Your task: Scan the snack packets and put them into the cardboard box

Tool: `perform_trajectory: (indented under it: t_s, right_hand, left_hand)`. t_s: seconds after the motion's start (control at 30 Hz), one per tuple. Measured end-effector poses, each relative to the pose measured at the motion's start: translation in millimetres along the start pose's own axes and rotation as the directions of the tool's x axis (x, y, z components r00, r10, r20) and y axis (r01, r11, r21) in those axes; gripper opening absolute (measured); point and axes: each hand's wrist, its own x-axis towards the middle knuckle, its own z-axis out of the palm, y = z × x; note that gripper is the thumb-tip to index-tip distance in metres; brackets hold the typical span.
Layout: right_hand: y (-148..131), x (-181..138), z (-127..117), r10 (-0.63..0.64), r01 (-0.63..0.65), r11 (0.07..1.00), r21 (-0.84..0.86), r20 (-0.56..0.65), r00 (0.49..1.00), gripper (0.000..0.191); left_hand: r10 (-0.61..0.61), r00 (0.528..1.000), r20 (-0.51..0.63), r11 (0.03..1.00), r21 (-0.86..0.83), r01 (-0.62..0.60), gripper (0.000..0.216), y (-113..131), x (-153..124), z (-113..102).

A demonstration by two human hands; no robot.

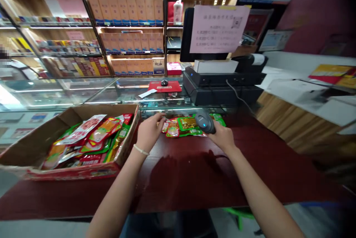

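My right hand (224, 138) is closed round the handle of a dark grey barcode scanner (205, 122), which shows a small blue light. The scanner's head is over several green, red and yellow snack packets (189, 124) lying in a row on the dark red counter. Just left of that row is my left hand (150, 131), with a pale bracelet at the wrist. Its fingers stretch forward and its thumb is apart, close to the leftmost packet; whether they touch is unclear. Further left, a cardboard box (130, 138) holds a heap of similar packets (102, 134).
Behind the packets stand a glass display case (125, 91) and a black register (219, 91) with a monitor bearing a paper sign (219, 30). A mouse (164, 82) lies on a red mat. Shelves of boxes (128, 10) line the back; a wood-grain cabinet (289, 126) borders the right.
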Motion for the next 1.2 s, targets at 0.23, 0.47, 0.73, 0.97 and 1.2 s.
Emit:
perform_trajectory:
  t_s: [0.23,0.47,0.73,0.97,1.2]
  right_hand:
    - [71.3,-25.8,1.5,0.186,-0.189,0.982,-0.032,-0.065,0.98,0.034]
    - [77.4,-29.0,-0.4,0.272,-0.269,0.962,0.051,-0.071,0.96,0.031]
    - [68.9,-30.8,2.5,0.177,-0.175,0.984,0.03,-0.108,0.978,0.025]
    - [62.3,-35.2,9.0,0.237,-0.229,0.971,0.065,-0.2,0.951,0.031]
    - [29.6,-13.9,9.0,0.133,-0.099,0.982,0.162,-0.21,0.969,0.04]
  left_hand:
    - [0.182,0.96,0.212,0.983,-0.028,-0.18,0.032,39.3,22.7,117.9]
    - [0.281,0.922,0.267,0.953,0.037,-0.301,0.061,34.6,32.9,196.0]
    - [0.323,0.897,0.302,0.946,-0.118,-0.301,0.058,21.8,17.7,215.1]
    - [-0.081,0.995,0.053,0.922,-0.376,0.095,0.031,14.7,15.8,175.2]
    - [-0.374,0.897,0.237,0.479,-0.779,0.405,0.038,-42.8,-10.2,140.8]
